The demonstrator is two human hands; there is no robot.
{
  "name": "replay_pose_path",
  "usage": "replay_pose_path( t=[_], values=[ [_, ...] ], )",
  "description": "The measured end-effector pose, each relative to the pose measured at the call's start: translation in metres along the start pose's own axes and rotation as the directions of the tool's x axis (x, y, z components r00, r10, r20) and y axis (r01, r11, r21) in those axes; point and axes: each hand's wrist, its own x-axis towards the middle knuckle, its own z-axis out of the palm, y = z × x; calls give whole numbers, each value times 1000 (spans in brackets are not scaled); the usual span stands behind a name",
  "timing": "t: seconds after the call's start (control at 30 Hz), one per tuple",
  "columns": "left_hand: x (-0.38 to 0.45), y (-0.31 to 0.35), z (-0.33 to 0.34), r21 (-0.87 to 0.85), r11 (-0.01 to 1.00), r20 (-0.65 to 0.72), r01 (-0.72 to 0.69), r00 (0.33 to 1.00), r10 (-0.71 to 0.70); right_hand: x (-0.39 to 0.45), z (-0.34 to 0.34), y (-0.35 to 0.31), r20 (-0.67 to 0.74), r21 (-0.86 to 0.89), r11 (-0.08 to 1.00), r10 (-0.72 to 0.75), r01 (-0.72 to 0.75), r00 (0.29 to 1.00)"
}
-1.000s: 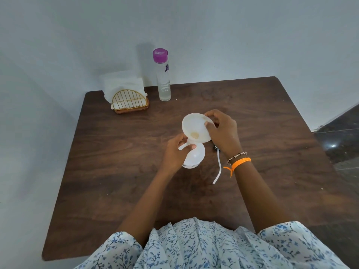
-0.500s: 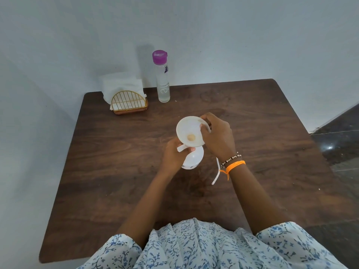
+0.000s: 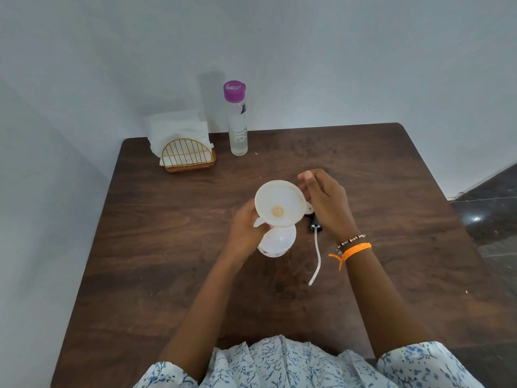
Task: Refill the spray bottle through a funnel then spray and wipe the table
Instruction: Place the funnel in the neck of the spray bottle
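white funnel point(image 3: 279, 204), purple-capped bottle point(image 3: 237, 119), orange wristband point(image 3: 353, 251)

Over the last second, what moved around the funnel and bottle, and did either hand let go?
The funnel has tipped from tilted to nearly level on the spray bottle. The right hand has eased off the rim, its fingers now loose beside it. The left hand still grips the bottle's neck. The sprayer head, refill bottle and napkin holder stayed put.

The bench point(image 3: 173, 247) is dark wood with a visible grain and dull sheen. The funnel point(image 3: 279, 203) and spray bottle point(image 3: 277, 243) look like smooth white plastic. The napkin holder point(image 3: 187, 156) is gold wire on a wooden base, holding soft white paper napkins point(image 3: 176, 128).
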Motion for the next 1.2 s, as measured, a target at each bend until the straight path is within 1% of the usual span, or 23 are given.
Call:
replay_pose_path(
  t=[0.03, 0.07, 0.13, 0.2, 0.3, 0.43, 0.53, 0.6, 0.67, 0.77, 0.83, 0.97, 1.13, 1.2],
  values=[
    [1, 1, -4, -5, 1000, 58, -2, 998, 2, 5, -2, 1, 8, 34, 999, 12, -13, 1000],
    [3, 1, -7, 26, 1000, 93, 9, 996, -12, 10, -3, 2, 22, 58, 998, 25, -26, 999],
    [7, -1, -11, 87, 995, 128, 43, 990, -54, 21, -5, 5, 63, 89, 994, 53, -58, 997],
    [12, -3, -13, 97, 994, 161, 57, 984, -72, 30, -4, 7, 96, 116, 990, 71, -82, 993],
    [18, -6, -17, 102, 991, 167, 87, 981, -103, 42, 2, 9, 134, 141, 986, 73, -91, 988],
    [35, -4, -25, 49, 990, 151, 129, 979, -135, 61, 11, 9, 211, 148, 983, 80, -113, 974],
    [56, 7, -30, 23, 991, 93, 130, 987, -132, 85, 20, 10, 273, 115, 986, 84, -120, 958],
    [75, 15, -33, 22, 995, 6, 96, 995, -96, 105, 29, 12, 318, 65, 994, 62, -87, 946],
    [97, 21, -35, 7, 996, -79, 94, 993, -93, 128, 41, 13, 358, 38, 998, 30, -47, 933],
    [129, 27, -38, -23, 990, -149, 139, 979, -141, 160, 60, 13, 338, 4, 1000, -21, 21, 941],
    [148, 28, -40, -25, 989, -178, 147, 973, -149, 179, 72, 8, 337, -24, 999, -38, 49, 941],
    [179, 28, -43, -23, 985, -209, 169, 963, -170, 212, 97, 2, 358, -18, 996, -79, 91, 931],
    [200, 22, -44, -33, 988, -215, 152, 964, -156, 238, 123, -1, 377, 57, 992, -129, 116, 917],
    [203, 21, -46, -28, 987, -217, 157, 963, -160, 242, 129, -3, 379, 61, 989, -150, 137, 913]
  ],
)
